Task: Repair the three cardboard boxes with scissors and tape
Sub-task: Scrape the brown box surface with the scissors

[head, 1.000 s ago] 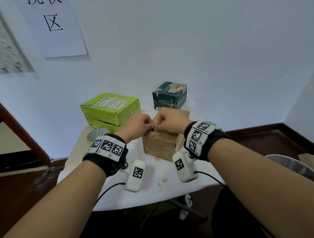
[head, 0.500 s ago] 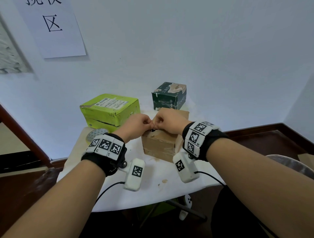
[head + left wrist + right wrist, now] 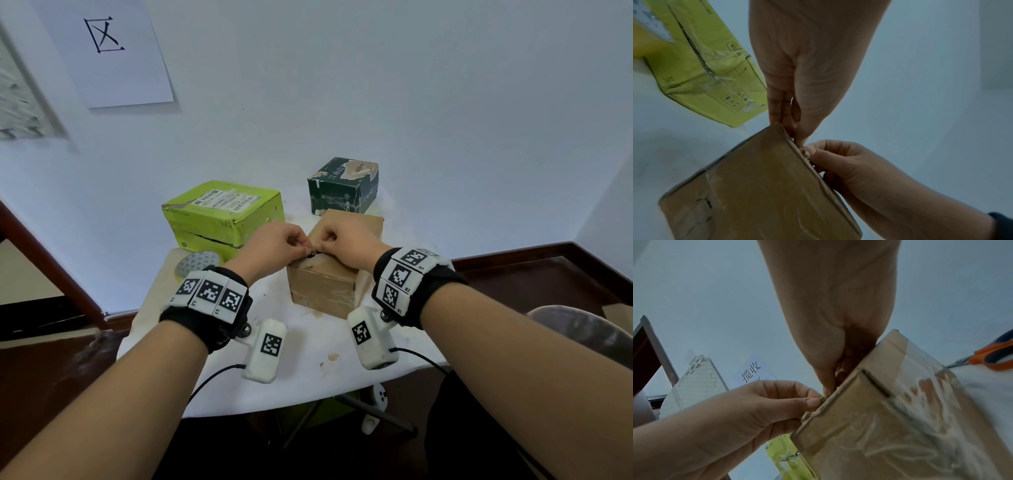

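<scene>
Centrally, the brown box (image 3: 337, 270) sits on the white bench (image 3: 308, 377). Left hand (image 3: 274, 248) and right hand (image 3: 346, 245) meet at its near top edge, each grip pinched together on a torn bit of cardboard there. Green box (image 3: 222, 212), with a printed shipping label too small to read, sits at ten o'clock, dark box (image 3: 342, 186) at twelve. Orange-handled scissors (image 3: 990, 358) lie beyond the brown box. Open bench lies toward six. A wall sheet (image 3: 106, 51) reads "区".

Pale blue wall (image 3: 376, 85), paper sign (image 3: 113, 51), white table (image 3: 308, 377), dark brown floor (image 3: 51, 370), skirting (image 3: 513, 253)
</scene>
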The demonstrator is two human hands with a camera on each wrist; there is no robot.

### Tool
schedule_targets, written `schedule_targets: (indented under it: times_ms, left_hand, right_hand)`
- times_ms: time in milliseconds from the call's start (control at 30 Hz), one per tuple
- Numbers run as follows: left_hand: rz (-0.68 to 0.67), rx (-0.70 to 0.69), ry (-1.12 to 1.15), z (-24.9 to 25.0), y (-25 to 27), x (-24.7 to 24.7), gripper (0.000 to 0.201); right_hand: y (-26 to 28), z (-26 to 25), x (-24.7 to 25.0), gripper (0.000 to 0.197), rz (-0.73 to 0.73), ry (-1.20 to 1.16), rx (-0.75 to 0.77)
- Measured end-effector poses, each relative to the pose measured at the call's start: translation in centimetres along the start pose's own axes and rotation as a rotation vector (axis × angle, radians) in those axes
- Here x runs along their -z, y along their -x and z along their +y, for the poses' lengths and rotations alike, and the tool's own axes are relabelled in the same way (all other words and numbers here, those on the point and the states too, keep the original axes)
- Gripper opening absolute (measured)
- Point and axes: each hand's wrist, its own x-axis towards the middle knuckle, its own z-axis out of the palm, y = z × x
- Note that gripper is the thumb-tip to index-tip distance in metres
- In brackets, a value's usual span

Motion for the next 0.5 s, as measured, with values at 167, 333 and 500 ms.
schedule_targets:
  times_ms: [167, 333, 500]
  left_hand:
    - [-0.002, -0.069, -0.055, -0.04, 0.26, 0.03, 0.010]
    - [-0.016, -0.114, -0.061, -0.52, 0.42, 0.48, 0.012]
    - [0.024, -0.108, 0.000, -0.96, 0.43, 0.30, 0.014]
  right_hand:
    - [0.57, -0.08, 0.22, 0.015, 0.004, -0.089, 0.005]
    - [0.60, -0.12, 0.20, 0.025, -0.008, -0.132, -0.067]
    - [0.74, -0.04, 0.24, 0.023, 0.074, -0.220, -0.086]
